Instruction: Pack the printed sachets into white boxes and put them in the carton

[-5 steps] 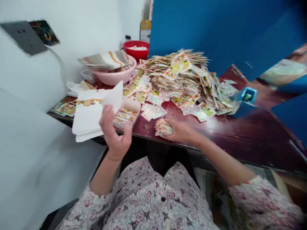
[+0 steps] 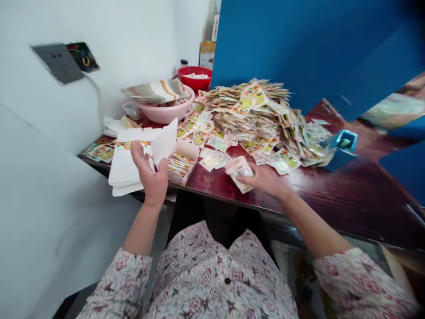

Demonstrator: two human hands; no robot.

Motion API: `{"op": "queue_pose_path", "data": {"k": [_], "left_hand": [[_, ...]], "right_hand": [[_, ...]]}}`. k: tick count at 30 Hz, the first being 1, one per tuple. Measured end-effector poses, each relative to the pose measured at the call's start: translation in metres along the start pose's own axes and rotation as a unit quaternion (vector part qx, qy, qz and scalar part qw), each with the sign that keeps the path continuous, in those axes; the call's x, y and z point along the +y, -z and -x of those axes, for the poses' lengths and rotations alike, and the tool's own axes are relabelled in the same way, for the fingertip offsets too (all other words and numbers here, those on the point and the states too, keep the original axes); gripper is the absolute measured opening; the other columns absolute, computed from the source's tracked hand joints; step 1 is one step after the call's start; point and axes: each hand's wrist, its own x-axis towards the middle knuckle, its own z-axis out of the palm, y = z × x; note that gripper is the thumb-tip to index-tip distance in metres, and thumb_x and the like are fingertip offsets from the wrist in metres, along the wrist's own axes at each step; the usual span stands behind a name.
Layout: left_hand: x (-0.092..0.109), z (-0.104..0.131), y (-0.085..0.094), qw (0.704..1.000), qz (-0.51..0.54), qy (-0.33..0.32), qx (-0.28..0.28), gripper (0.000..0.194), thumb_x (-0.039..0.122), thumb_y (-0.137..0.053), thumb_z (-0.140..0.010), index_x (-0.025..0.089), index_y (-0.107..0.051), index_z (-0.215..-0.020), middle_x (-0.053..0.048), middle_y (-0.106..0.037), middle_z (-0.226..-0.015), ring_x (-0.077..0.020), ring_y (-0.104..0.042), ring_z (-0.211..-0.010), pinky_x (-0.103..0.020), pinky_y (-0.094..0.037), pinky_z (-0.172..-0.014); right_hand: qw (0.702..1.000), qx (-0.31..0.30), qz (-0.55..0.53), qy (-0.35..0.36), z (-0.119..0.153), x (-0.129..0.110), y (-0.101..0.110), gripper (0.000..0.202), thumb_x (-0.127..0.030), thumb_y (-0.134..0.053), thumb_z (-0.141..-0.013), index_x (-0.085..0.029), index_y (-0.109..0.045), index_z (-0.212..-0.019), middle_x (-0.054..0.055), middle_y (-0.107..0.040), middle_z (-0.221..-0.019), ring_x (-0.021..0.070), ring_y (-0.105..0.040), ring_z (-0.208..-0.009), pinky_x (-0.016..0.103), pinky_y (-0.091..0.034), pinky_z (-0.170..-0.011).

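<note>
My left hand (image 2: 150, 177) is open, its fingers apart, beside the raised white lid (image 2: 166, 141) of a small box. That box (image 2: 186, 177) stands at the table's front edge with a row of packets (image 2: 179, 164) upright inside. My right hand (image 2: 264, 179) is closed on a small stack of packets (image 2: 239, 172), held over the front of the table. Flat white cartons (image 2: 125, 166) lie left of the box, partly behind my left hand. A few loose sachets (image 2: 212, 159) rest between the box and the held stack.
A large heap of packets (image 2: 245, 110) covers the back middle of the dark red table (image 2: 325, 190). Behind the cartons are a pink basin (image 2: 166, 111) with folded sheets on it and a red bowl (image 2: 195, 83). A blue container (image 2: 343, 144) stands right. Blue panels rise behind.
My left hand has moved left, away from the box's opening. In my right hand the stack has turned, and its flat face now shows. The view has shifted slightly.
</note>
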Motion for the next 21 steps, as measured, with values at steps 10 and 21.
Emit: {"op": "queue_pose_path", "data": {"k": [10, 21], "left_hand": [[-0.008, 0.017, -0.051, 0.951, 0.148, 0.243, -0.124, 0.042, 0.041, -0.06, -0.089, 0.017, -0.068, -0.122, -0.007, -0.074, -0.12, -0.0271, -0.067, -0.117, -0.04, -0.05, -0.106], [-0.005, 0.029, -0.062, 0.964, 0.137, 0.188, -0.124, 0.04, 0.04, -0.053, -0.097, 0.017, -0.066, -0.127, -0.007, -0.068, -0.133, -0.0247, -0.059, -0.13, -0.039, -0.04, -0.117]], "right_hand": [[0.984, 0.014, -0.134, 0.115, -0.019, -0.089, -0.023, 0.057, -0.054, -0.075, -0.072, -0.02, -0.065, -0.118, 0.008, -0.074, -0.11, 0.0269, -0.069, -0.099, 0.042, -0.056, -0.088], [0.929, 0.045, 0.348, 0.115, -0.046, -0.107, -0.087, 0.065, -0.032, -0.073, -0.081, -0.004, -0.052, -0.136, 0.026, -0.06, -0.132, 0.0384, -0.057, -0.124, 0.051, -0.046, -0.104]]}}
